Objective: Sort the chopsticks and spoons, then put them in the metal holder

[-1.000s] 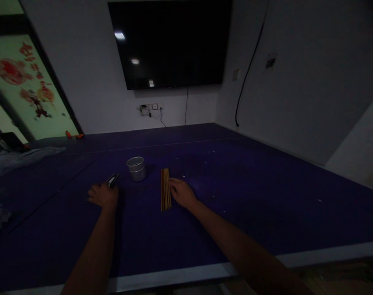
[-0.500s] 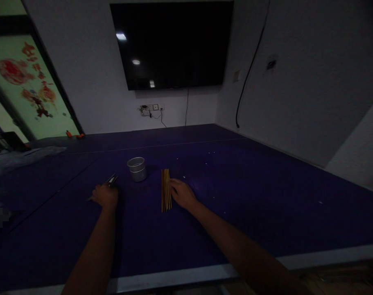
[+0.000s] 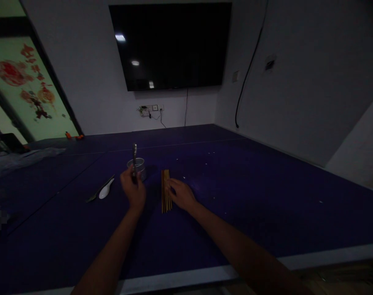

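Observation:
My left hand is closed around a slim, shiny metal piece of cutlery that points upward. Its lower end is hidden in my fingers. Just behind it stands a silver metal cup, partly covered by the hand and cutlery. My right hand has its fingers stretched and its thumb apart, touching the right side of a row of wooden chopsticks lying side by side. Left of my left hand, a white soup spoon lies beside a thin metal fork.
The purple tabletop has a pale front edge and small white specks. Clear plastic wrap lies at the far left. Orange objects sit at the back edge, below a wall-mounted television and a hanging black cable.
My left hand has lifted the metal cutlery and moved right to the cup, leaving the white spoon and fork in view. My right hand stays at the chopsticks.

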Available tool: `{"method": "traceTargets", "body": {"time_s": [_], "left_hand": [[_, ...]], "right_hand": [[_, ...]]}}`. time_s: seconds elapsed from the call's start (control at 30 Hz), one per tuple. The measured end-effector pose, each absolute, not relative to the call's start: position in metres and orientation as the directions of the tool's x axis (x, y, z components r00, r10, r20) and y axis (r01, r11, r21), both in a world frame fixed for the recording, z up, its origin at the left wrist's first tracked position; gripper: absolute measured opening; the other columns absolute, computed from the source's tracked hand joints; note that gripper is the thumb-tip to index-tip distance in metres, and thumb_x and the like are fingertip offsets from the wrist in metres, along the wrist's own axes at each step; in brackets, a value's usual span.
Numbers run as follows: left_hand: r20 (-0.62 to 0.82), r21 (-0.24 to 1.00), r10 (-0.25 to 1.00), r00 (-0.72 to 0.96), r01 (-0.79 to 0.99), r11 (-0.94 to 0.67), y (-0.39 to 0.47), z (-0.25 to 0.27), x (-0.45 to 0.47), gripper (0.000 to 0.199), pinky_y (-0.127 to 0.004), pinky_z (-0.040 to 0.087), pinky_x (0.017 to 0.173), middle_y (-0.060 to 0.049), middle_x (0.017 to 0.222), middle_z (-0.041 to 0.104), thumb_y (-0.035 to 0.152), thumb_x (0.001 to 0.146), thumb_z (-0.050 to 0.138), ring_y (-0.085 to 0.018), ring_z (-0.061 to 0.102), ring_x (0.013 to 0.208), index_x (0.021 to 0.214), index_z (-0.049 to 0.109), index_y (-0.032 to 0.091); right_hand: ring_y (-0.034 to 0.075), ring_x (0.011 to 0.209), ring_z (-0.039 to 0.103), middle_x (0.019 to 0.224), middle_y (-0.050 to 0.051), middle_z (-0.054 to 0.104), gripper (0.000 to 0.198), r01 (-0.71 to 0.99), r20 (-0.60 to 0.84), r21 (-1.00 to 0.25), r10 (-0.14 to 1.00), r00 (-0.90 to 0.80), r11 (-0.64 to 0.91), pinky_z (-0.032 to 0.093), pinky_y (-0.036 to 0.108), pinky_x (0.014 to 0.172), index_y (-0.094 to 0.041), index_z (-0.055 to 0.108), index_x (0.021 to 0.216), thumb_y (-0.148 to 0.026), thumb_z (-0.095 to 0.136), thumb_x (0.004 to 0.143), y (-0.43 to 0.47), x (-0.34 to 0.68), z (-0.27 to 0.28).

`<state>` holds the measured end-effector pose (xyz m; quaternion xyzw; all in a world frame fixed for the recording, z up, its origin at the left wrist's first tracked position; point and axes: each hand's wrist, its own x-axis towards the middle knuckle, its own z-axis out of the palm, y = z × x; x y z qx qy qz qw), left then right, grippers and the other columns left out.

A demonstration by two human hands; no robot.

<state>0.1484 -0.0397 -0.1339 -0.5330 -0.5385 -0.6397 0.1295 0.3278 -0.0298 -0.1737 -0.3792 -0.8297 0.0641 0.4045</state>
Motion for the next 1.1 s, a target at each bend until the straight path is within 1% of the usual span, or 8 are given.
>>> {"method": "traceTargets", "body": {"time_s": [0.17, 0.33, 0.47, 0.6, 0.73, 0.8, 0.97, 1.1], "left_hand": [[0.626, 0.779, 0.717, -0.306, 0.294, -0.555, -0.036, -0.16, 0.196, 0.047, -0.029, 0.045, 0.077, -0.002, 0.089, 0.055, 0.038, 0.078, 0.057, -0.014, 0.055, 0.081, 0.12, 0.05, 0.02], [0.421, 0.891, 0.884, -0.203, -0.087, -0.445, -0.028, -0.177, 0.201, 0.048, -0.03, 0.047, 0.08, -0.003, 0.091, 0.061, 0.037, 0.071, 0.066, -0.015, 0.06, 0.085, 0.113, 0.052, 0.019], [0.361, 0.913, 0.927, -0.107, -0.164, -0.374, -0.03, -0.175, 0.201, 0.051, -0.034, 0.046, 0.086, -0.008, 0.1, 0.065, 0.036, 0.065, 0.071, -0.019, 0.061, 0.093, 0.11, 0.056, 0.017], [0.409, 0.909, 0.909, -0.073, -0.059, -0.414, -0.031, -0.172, 0.202, 0.048, -0.035, 0.046, 0.087, -0.01, 0.106, 0.065, 0.036, 0.065, 0.07, -0.02, 0.061, 0.095, 0.107, 0.06, 0.017], [0.596, 0.793, 0.773, -0.218, 0.308, -0.525, -0.031, -0.166, 0.191, 0.027, -0.034, 0.046, 0.082, -0.007, 0.092, 0.067, 0.039, 0.073, 0.062, -0.018, 0.061, 0.085, 0.09, 0.066, 0.018], [0.677, 0.711, 0.677, -0.289, 0.492, -0.502, -0.031, -0.162, 0.178, 0.025, -0.034, 0.046, 0.08, -0.006, 0.085, 0.066, 0.039, 0.08, 0.053, -0.018, 0.06, 0.082, 0.084, 0.066, 0.018], [0.742, 0.602, 0.499, -0.447, 0.773, -0.202, -0.024, -0.15, 0.136, 0.029, -0.037, 0.04, 0.089, -0.009, 0.091, 0.063, 0.035, 0.085, 0.043, -0.021, 0.056, 0.092, 0.087, 0.063, 0.015], [0.663, 0.613, 0.485, -0.571, 0.785, 0.087, -0.017, -0.149, 0.103, 0.03, -0.043, 0.035, 0.093, -0.013, 0.102, 0.06, 0.033, 0.084, 0.042, -0.027, 0.05, 0.104, 0.093, 0.065, 0.015]], "right_hand": [[0.019, 0.107, 0.056, 0.116, 0.01, 0.062, 0.043, 0.531, 0.666, -0.443, 0.662, -0.344, 0.722, 0.045, 0.036, 0.091, -0.02, 0.046, 0.131, -0.03, 0.046, 0.089, -0.035, 0.325, -0.174], [0.016, 0.09, 0.061, 0.106, 0.007, 0.065, 0.045, 0.402, 0.641, -0.6, 0.716, -0.275, 0.692, 0.048, 0.032, 0.081, -0.023, 0.049, 0.129, -0.017, 0.049, 0.084, -0.03, 0.321, -0.18], [0.015, 0.078, 0.061, 0.094, 0.006, 0.068, 0.036, 0.309, 0.598, -0.719, 0.781, -0.18, 0.622, 0.049, 0.028, 0.073, -0.022, 0.063, 0.114, -0.014, 0.051, 0.08, -0.022, 0.322, -0.18], [0.016, 0.075, 0.063, 0.09, 0.006, 0.07, 0.028, 0.218, 0.551, -0.806, 0.832, -0.062, 0.55, 0.05, 0.028, 0.07, -0.019, 0.068, 0.104, -0.02, 0.052, 0.081, -0.015, 0.327, -0.181], [0.017, 0.074, 0.065, 0.091, 0.005, 0.072, 0.032, 0.298, 0.374, -0.891, 0.926, 0.052, 0.343, 0.051, 0.028, 0.066, -0.018, 0.069, 0.103, -0.019, 0.045, 0.081, -0.01, 0.334, -0.186], [0.018, 0.073, 0.065, 0.087, 0.006, 0.072, 0.033, 0.35, 0.322, -0.896, 0.943, 0.083, 0.275, 0.052, 0.029, 0.066, -0.017, 0.07, 0.101, -0.018, 0.045, 0.08, -0.007, 0.337, -0.189], [0.018, 0.07, 0.066, 0.077, 0.006, 0.073, 0.032, 0.412, 0.283, -0.883, 0.955, 0.09, 0.223, 0.051, 0.026, 0.061, -0.015, 0.072, 0.095, -0.015, 0.047, 0.076, -0.007, 0.338, -0.194], [0.017, 0.068, 0.066, 0.074, 0.002, 0.072, 0.027, 0.468, 0.308, -0.848, 0.95, 0.051, 0.25, 0.048, 0.023, 0.059, -0.017, 0.074, 0.084, -0.014, 0.048, 0.075, -0.011, 0.336, -0.194]]}}
